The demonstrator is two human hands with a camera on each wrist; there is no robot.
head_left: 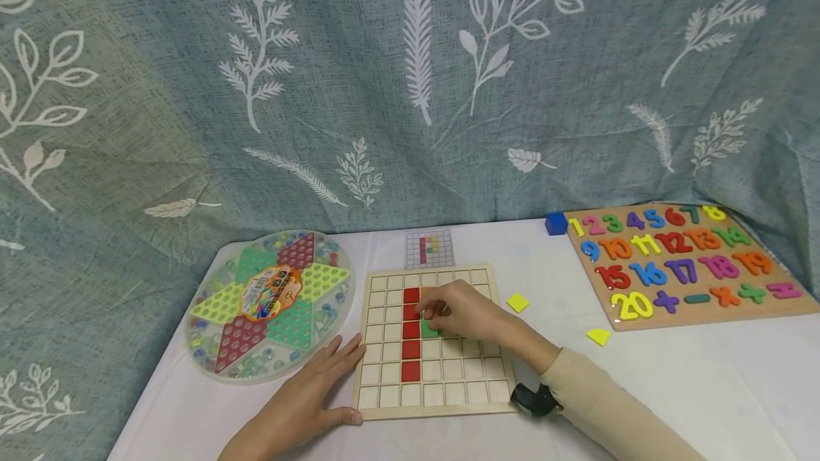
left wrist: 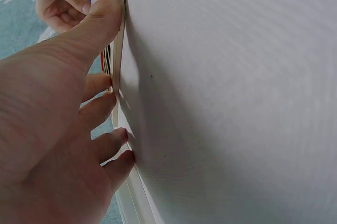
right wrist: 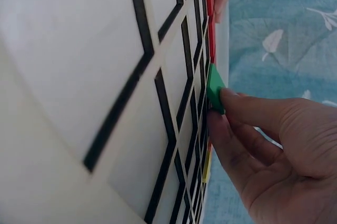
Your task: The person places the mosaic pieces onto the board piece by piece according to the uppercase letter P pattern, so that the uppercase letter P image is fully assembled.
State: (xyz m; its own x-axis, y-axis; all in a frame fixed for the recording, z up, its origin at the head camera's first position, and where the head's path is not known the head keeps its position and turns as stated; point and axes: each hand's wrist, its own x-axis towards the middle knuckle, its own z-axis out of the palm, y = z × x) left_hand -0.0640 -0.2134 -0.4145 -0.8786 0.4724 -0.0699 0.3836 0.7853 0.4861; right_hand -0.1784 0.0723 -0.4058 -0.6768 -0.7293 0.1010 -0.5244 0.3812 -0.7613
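A wooden grid board (head_left: 442, 412) lies on the table with a column of several red square tiles (head_left: 411, 351) set in its cells. My right hand (head_left: 464, 310) pinches a green square tile (right wrist: 215, 88) between thumb and fingertips, just right of the red column. In the right wrist view the tile tilts against the grid. An orange tile (head_left: 426, 292) shows partly behind the right hand. My left hand (head_left: 307, 397) rests at the board's left side, fingers extended, with its thumb at the lower left corner.
Behind the board lies a card (head_left: 413, 262) printed with a coloured grid. Yellow pieces (head_left: 517, 302) lie to the right. A blue cube (head_left: 556, 224) stands beside a number board (head_left: 705, 316). At left is a round Chinese checkers set (head_left: 295, 326); a patterned curtain (head_left: 359, 91) hangs behind.
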